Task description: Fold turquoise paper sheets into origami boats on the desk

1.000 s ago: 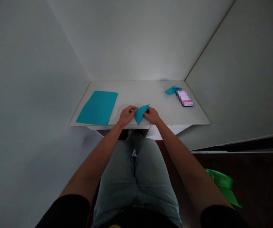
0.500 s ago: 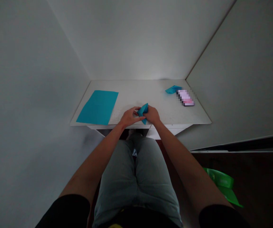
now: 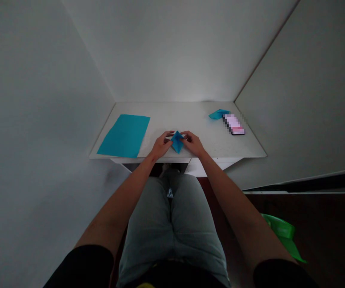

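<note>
A small piece of folded blue paper (image 3: 177, 142), diamond-shaped from above, is between my two hands near the front edge of the white table (image 3: 178, 116). My left hand (image 3: 162, 144) pinches its left corner between thumb and fingers. On the opposite corner, my right hand (image 3: 192, 143) grips it the same way. Some fingertips are hidden behind the paper. A flat sheet of blue paper (image 3: 125, 136) lies to the left of my left hand.
At the back right rests another folded blue paper piece (image 3: 218, 114), touching or close to a phone (image 3: 234, 124) with a blurred screen. White walls enclose the table at the back and sides. A green plastic object (image 3: 283, 234) stands low at the right, beside my right forearm.
The folded paper has turned from an upright, twisted pose to a flatter diamond facing me. My hands have shifted to hold its two side corners.
</note>
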Demonstrator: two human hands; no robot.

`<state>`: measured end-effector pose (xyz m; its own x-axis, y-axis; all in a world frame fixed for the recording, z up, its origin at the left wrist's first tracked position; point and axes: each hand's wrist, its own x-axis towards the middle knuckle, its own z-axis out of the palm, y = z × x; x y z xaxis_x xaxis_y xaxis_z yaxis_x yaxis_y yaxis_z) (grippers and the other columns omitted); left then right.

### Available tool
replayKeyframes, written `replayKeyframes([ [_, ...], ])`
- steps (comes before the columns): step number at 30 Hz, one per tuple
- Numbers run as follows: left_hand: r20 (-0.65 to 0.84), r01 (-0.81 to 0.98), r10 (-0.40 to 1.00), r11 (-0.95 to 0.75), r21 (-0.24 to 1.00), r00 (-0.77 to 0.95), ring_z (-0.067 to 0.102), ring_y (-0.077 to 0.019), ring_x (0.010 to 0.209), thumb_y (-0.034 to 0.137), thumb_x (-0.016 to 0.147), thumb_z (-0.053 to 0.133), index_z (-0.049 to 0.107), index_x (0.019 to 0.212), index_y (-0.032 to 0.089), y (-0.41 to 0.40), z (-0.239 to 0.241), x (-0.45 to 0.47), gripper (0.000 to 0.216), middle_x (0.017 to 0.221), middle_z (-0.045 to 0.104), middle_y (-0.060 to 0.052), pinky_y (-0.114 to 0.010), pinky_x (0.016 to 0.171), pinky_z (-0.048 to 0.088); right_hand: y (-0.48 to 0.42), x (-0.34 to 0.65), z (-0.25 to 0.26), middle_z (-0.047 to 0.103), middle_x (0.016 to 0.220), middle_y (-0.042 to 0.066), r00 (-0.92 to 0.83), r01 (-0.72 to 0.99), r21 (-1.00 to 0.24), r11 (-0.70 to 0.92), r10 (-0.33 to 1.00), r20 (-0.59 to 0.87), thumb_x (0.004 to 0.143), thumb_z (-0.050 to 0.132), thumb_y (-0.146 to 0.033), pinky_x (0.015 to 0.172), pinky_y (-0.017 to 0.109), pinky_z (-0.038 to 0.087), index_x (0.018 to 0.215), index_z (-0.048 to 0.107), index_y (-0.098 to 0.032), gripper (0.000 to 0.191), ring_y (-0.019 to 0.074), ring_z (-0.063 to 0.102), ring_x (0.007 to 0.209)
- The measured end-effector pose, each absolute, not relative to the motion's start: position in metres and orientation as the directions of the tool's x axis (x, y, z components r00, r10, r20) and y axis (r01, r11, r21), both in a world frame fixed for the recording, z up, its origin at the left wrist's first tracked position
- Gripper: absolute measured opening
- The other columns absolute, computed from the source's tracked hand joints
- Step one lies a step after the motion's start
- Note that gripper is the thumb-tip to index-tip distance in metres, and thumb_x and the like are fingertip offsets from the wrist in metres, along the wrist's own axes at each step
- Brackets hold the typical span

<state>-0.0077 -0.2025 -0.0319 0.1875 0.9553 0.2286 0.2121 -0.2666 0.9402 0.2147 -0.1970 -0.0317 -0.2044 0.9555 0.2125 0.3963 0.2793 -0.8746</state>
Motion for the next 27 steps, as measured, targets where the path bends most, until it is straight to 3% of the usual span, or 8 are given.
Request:
replayKeyframes([
  [3,0.222,0.156,0.965,-0.244,0.957,0.141,0.076,-0.0231,0.114,0.013,0.090,0.063,0.074,0.133,0.020,-0.201,-0.033,-0.009,0.045,0.135,0.079,-0.011,-0.035,0.093,0.064,-0.196,0.217,-0.031,0.066,0.081,-0.002,-0.201,0.313,-0.917,0.245,0.961,0.188,0.092,0.065,-0.050,0.068,0.031,0.049,0.127,0.076,-0.025,0.044,0.0173,0.057,0.069],
  [5,0.192,0.142,0.974,-0.208,0.968,0.121,0.077,-0.0224,0.108,0.015,0.092,0.063,0.077,0.127,0.020,-0.200,-0.033,-0.010,0.038,0.130,0.080,-0.010,-0.035,0.093,0.064,-0.194,0.217,-0.032,0.066,0.080,-0.002,-0.191,0.275,-0.933,0.231,0.965,0.182,0.091,0.064,-0.049,0.069,0.031,0.050,0.122,0.077,-0.026,0.041,0.0177,0.059,0.070],
  [11,0.160,0.158,0.982,-0.175,0.972,0.103,0.077,-0.0187,0.093,0.019,0.094,0.065,0.082,0.122,0.021,-0.197,-0.034,-0.012,0.033,0.123,0.083,-0.008,-0.034,0.091,0.064,-0.191,0.217,-0.034,0.077,0.099,0.004,-0.129,0.251,-0.944,0.212,0.974,0.184,0.088,0.058,-0.041,0.073,0.034,0.056,0.113,0.079,-0.025,0.037,0.0187,0.064,0.075],
  [14,0.179,0.154,0.976,-0.198,0.968,0.127,0.076,-0.0189,0.093,0.028,0.097,0.067,0.083,0.121,0.020,-0.199,-0.033,-0.013,0.030,0.120,0.083,-0.009,-0.033,0.088,0.064,-0.191,0.219,-0.035,0.077,0.089,0.003,-0.098,0.266,-0.946,0.183,0.982,0.163,0.087,0.059,-0.039,0.075,0.035,0.057,0.115,0.082,-0.024,0.039,0.0190,0.064,0.072],
  [18,0.178,0.175,0.973,-0.203,0.963,0.146,0.071,-0.0180,0.076,0.047,0.095,0.078,0.083,0.122,0.019,-0.203,-0.032,-0.014,0.040,0.089,0.080,-0.006,-0.029,0.070,0.059,-0.191,0.221,-0.036,0.074,0.080,0.001,-0.100,0.272,-0.946,0.175,0.983,0.153,0.086,0.060,-0.039,0.074,0.035,0.056,0.116,0.084,-0.023,0.042,0.0191,0.063,0.071],
  [20,0.155,0.188,0.974,-0.185,0.965,0.164,0.068,-0.0166,0.070,0.045,0.086,0.088,0.080,0.128,0.019,-0.203,-0.034,-0.014,0.050,0.081,0.076,-0.003,-0.028,0.067,0.056,-0.192,0.221,-0.037,0.074,0.080,0.001,-0.113,0.279,-0.943,0.180,0.982,0.154,0.087,0.062,-0.045,0.072,0.033,0.054,0.113,0.083,-0.023,0.040,0.0182,0.060,0.069],
  [24,0.156,0.133,0.976,-0.177,0.975,0.153,0.074,-0.0165,0.084,0.031,0.074,0.095,0.068,0.144,0.020,-0.199,-0.040,-0.012,0.076,0.117,0.080,-0.009,-0.029,0.077,0.060,-0.192,0.218,-0.038,0.076,0.093,0.003,-0.118,0.313,-0.921,0.230,0.972,0.202,0.084,0.074,-0.058,0.067,0.031,0.050,0.113,0.078,-0.021,0.047,0.0156,0.057,0.068],
  [27,0.160,0.162,0.975,-0.185,0.969,0.154,0.076,-0.0195,0.095,0.033,0.080,0.093,0.069,0.141,0.019,-0.196,-0.043,-0.010,0.067,0.120,0.079,-0.011,-0.031,0.085,0.061,-0.192,0.217,-0.038,0.076,0.096,0.003,-0.150,0.322,-0.914,0.249,0.966,0.210,0.082,0.078,-0.059,0.067,0.030,0.050,0.126,0.075,-0.021,0.058,0.0154,0.058,0.069],
])
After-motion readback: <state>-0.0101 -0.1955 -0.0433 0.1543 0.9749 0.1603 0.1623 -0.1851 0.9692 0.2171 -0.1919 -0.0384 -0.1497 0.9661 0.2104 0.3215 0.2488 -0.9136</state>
